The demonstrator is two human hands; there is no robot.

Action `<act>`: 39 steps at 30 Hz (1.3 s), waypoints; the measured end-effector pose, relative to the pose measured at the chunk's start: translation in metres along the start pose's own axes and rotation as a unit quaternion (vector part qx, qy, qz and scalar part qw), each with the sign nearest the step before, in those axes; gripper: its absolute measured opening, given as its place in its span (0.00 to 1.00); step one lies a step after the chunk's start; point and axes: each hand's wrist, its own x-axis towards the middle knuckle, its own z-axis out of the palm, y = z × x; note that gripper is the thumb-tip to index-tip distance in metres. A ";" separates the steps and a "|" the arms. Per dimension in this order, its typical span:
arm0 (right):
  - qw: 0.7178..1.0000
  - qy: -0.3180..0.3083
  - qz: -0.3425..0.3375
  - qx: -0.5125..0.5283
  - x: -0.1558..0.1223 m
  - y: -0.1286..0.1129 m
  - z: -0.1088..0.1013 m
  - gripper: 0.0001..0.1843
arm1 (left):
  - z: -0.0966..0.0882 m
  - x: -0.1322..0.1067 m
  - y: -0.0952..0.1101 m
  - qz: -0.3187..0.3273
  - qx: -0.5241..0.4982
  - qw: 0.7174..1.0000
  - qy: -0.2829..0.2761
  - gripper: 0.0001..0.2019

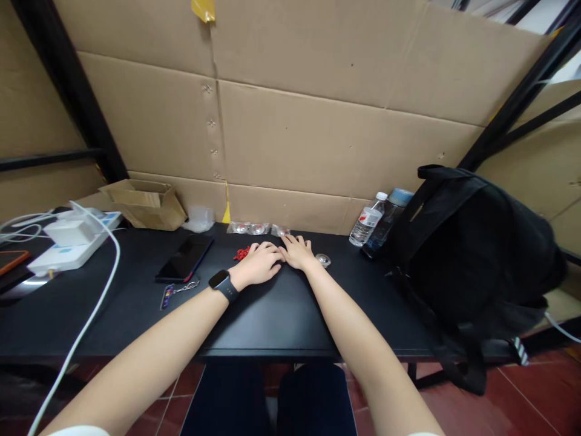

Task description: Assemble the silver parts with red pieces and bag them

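My left hand (259,264), with a dark smartwatch on the wrist, rests palm down on the black tabletop, fingers apart and slightly bent. A tangle of small red pieces (241,254) lies beside it and is partly covered. My right hand (297,252) also lies palm down, its fingers spread and almost meeting the left fingertips. Just beyond the right fingertips is a small clear packet (280,230); whether they touch it I cannot tell. Further left along the cardboard sit clear packets (249,228) with silvery and red contents. A small round clear object (324,260) lies right of my right hand.
On the left are a phone (185,259), a keychain (169,295), a power strip (68,257) with a white cable, a brown paper bag (147,204) and crumpled clear plastic (200,219). A water bottle (367,221), a blue-lidded bottle (391,218) and a black backpack (476,242) stand right.
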 end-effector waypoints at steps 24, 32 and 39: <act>0.984 -0.099 0.093 0.113 -0.043 0.102 -0.062 0.28 | -0.012 -0.005 -0.077 -0.105 -0.013 0.994 0.017 0.06; 0.984 -0.078 0.110 0.115 -0.044 0.101 -0.065 0.21 | -0.009 -0.003 -0.059 -0.102 0.039 0.993 0.049 0.08; 0.978 0.014 -0.005 0.208 -0.041 0.084 -0.065 0.22 | -0.014 0.002 -0.040 -0.116 -0.046 0.986 0.110 0.08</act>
